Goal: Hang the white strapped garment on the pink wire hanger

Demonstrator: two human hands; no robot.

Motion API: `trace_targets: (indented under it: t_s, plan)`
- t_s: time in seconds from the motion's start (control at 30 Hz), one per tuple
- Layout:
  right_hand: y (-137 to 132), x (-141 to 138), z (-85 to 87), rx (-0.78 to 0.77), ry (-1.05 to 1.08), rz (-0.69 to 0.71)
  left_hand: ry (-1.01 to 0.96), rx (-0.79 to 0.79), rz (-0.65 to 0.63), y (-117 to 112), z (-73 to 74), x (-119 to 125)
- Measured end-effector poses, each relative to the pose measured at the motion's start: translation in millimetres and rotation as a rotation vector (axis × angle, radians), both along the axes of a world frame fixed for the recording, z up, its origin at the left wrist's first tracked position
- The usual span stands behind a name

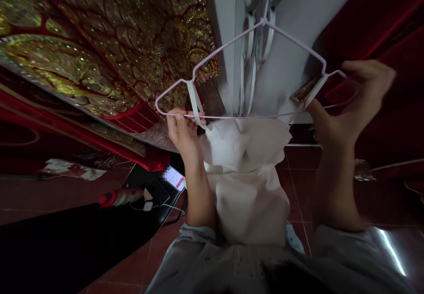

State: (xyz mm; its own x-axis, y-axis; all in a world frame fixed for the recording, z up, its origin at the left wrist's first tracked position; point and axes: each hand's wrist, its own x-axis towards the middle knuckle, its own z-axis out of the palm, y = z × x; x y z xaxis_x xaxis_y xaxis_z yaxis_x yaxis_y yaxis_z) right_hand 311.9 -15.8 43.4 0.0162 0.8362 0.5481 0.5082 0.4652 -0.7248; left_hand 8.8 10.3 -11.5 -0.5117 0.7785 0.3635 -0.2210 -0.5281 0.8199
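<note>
A pale pink hanger (232,44) spans the upper middle of the head view, its hook running up past the top edge. A cream garment (248,197) hangs below it, with its left strap (193,95) and right strap (316,92) looped over the hanger's notches. My left hand (187,130) is closed around the bottom bar near the left end, fingers beside the left strap. Around the hanger's right end, my right hand (351,102) has its thumb and fingers spread wide. Its thumb is by the right strap; motion blurs this hand.
Gold sequined red garments (149,33) hang at the left, and dark red fabric (374,33) at the right. White loops (250,55) hang behind the hanger. On a black surface lie a lit phone (175,179), a cable and a red-capped bottle (122,196).
</note>
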Motion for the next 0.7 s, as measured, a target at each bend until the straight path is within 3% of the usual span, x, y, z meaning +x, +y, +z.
trace_targets:
  t_s: [0.27, 0.37, 0.43, 0.5, 0.6, 0.7]
  plan:
    - [-33.4, -67.0, -44.5, -0.074, -0.078, 0.130, -0.064, -0.003, 0.017, -11.6, 1.8, 8.6]
    - [-34.6, -77.2, -60.7, -0.026, -0.063, 0.093, -0.014, -0.051, 0.050, -23.3, -0.1, 6.3]
    - [-32.2, -79.4, -67.0, 0.033, -0.008, 0.048, 0.067, -0.106, -0.012, -33.7, 1.5, 2.3]
    - [-29.3, -80.6, -69.8, 0.067, 0.033, 0.034, 0.137, -0.153, -0.140, -43.9, 10.0, -3.1]
    - [-26.0, -82.3, -69.8, 0.070, 0.048, 0.047, 0.115, -0.115, -0.297, -51.2, 34.6, -14.8]
    - [-24.6, -81.1, -68.0, 0.074, 0.042, 0.057, 0.012, -0.005, -0.323, -42.4, 55.4, -32.0]
